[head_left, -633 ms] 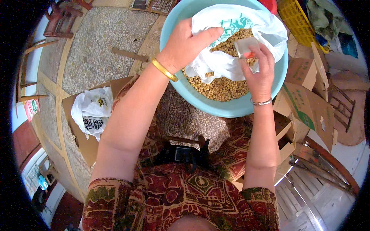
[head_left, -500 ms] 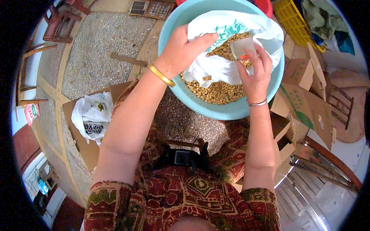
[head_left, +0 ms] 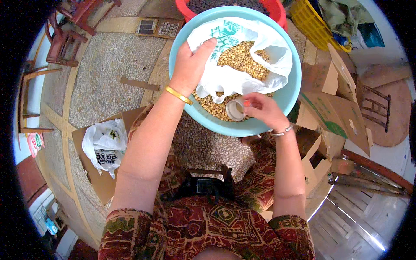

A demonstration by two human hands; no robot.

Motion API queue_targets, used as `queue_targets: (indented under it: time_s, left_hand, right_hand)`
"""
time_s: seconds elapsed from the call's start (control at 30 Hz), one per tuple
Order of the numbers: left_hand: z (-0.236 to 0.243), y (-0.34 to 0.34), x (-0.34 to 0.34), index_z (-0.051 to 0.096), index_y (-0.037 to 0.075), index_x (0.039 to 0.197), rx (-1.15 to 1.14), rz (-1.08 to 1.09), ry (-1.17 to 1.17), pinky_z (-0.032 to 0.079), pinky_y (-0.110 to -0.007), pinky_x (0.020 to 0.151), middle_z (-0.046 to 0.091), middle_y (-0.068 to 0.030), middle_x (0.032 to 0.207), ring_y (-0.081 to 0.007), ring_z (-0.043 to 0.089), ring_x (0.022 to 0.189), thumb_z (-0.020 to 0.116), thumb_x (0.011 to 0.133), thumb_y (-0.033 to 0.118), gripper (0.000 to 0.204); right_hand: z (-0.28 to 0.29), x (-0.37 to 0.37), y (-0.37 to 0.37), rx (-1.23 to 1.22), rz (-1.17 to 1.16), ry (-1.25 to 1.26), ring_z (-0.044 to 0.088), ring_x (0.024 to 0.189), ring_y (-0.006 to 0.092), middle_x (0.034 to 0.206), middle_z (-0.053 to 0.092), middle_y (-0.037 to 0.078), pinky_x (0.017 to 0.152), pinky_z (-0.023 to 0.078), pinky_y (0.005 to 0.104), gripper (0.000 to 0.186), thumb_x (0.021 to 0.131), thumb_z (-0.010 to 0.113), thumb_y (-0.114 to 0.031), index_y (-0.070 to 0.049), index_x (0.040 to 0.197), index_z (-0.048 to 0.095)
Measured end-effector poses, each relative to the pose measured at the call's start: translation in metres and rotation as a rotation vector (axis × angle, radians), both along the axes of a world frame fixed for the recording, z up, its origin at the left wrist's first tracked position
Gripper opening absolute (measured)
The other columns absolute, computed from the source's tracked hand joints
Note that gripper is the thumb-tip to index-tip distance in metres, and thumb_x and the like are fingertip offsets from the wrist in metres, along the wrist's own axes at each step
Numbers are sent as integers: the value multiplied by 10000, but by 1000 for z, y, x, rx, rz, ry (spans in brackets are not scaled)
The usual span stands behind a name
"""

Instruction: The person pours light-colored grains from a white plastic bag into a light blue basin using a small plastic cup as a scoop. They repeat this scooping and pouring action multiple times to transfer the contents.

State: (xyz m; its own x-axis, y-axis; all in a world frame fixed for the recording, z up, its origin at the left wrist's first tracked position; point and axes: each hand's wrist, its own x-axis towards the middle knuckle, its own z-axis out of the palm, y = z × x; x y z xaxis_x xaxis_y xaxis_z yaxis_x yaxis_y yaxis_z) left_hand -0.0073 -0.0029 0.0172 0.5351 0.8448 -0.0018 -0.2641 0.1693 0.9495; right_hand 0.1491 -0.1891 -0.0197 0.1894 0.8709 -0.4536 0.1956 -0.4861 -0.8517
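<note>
A light-blue basin (head_left: 295, 78) holds a layer of small tan-brown seeds or nuts (head_left: 212, 108). Inside it lies an open white plastic bag (head_left: 281, 54) with green print, with more of the same seeds in it. My left hand (head_left: 190, 65) grips the bag's left edge, thumb on the outside print. In my right hand (head_left: 266, 110) is a small clear cup (head_left: 235, 109), tilted with its mouth toward the loose seeds near the basin's front rim. The cup's inside looks pale; whether any seeds are in it, I cannot tell.
Behind the basin stands a red tub (head_left: 279, 15) of dark pieces, with a yellow basket (head_left: 314, 26) to its right. Cardboard boxes (head_left: 333, 110) crowd the right side. A crumpled white bag (head_left: 104, 143) lies on cardboard at the left. Wooden chairs (head_left: 65, 43) stand far left.
My right hand has drawn the cup out of the bag's mouth, toward me and left, down to the loose seeds. My left hand still holds the bag; the view has shifted slightly.
</note>
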Motion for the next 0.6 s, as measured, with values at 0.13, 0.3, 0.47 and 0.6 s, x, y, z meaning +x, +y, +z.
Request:
queue_targets:
  time_s: [0.13, 0.3, 0.47, 0.6]
  left_hand:
    - [2, -2, 8, 576, -21, 1051, 36, -6, -27, 464, -260, 746, 615, -47, 983, -113, 569, 857, 567, 862, 159, 261]
    - [8, -5, 4, 571, -23, 1061, 61, -32, -9, 459, -266, 758, 610, -47, 995, -113, 558, 878, 579, 862, 177, 283]
    - [13, -4, -5, 557, -8, 1093, 226, -131, 98, 456, -274, 776, 602, -50, 1013, -121, 550, 904, 612, 844, 195, 326]
    - [12, -4, -15, 540, -15, 1104, 358, -210, 223, 455, -297, 799, 609, -83, 1028, -155, 563, 924, 659, 802, 212, 396]
  right_hand:
    - [-27, -12, 10, 31, -58, -97, 591, 770, 147, 865, 632, 92, 707, 484, 276, 407, 731, 674, -237, -26, 1068, 586]
    - [-22, -20, 21, 43, 33, -317, 608, 776, 180, 881, 643, 99, 713, 479, 294, 347, 763, 669, -291, -49, 1007, 628]
    - [6, 13, 11, -24, -316, -588, 604, 844, 296, 900, 638, 135, 753, 472, 353, 328, 686, 726, -261, -71, 944, 655]
    - [16, 35, 21, 436, -481, -1155, 466, 1090, 345, 1186, 481, 197, 926, 386, 369, 604, 618, 758, -117, -69, 1168, 514]
